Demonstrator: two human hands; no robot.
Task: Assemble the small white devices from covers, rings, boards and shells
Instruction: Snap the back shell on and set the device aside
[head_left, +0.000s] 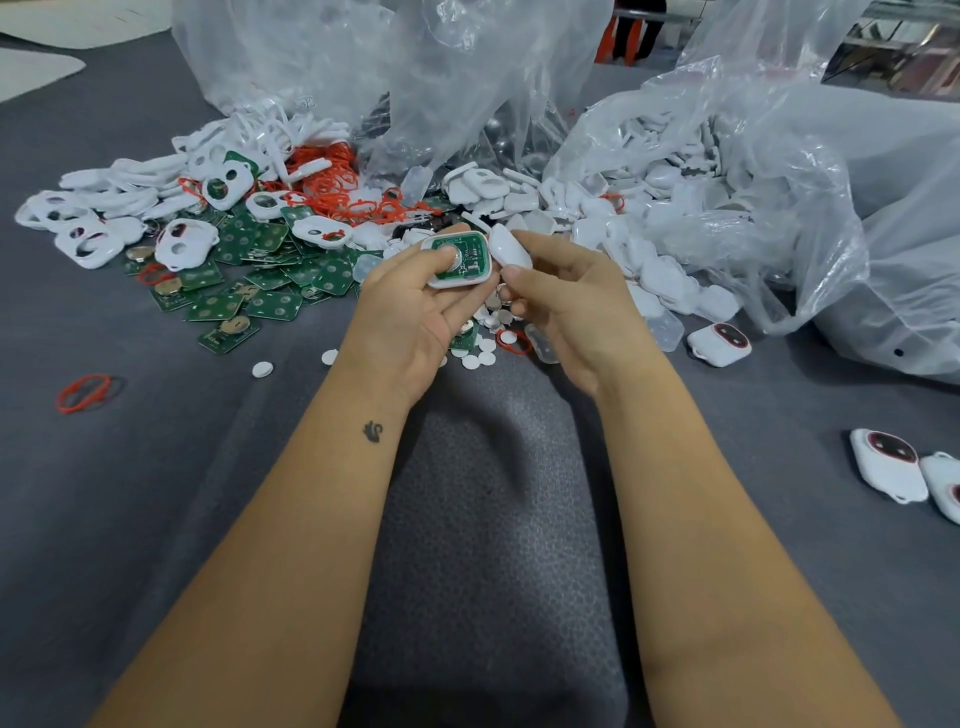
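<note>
The left hand (415, 296) grips a cover (457, 260) with its board seated; the right hand (561, 301) pinches a shell (509, 248), not yet closed on. Three finished devices (719, 343) lie at four o'clock, heaps of parts at eleven.

The frame is filled by a grey padded table cover (156, 467). Clear plastic bags (779, 156) are heaped along the top. An orange stool (608, 41) is seen at upper right.
</note>
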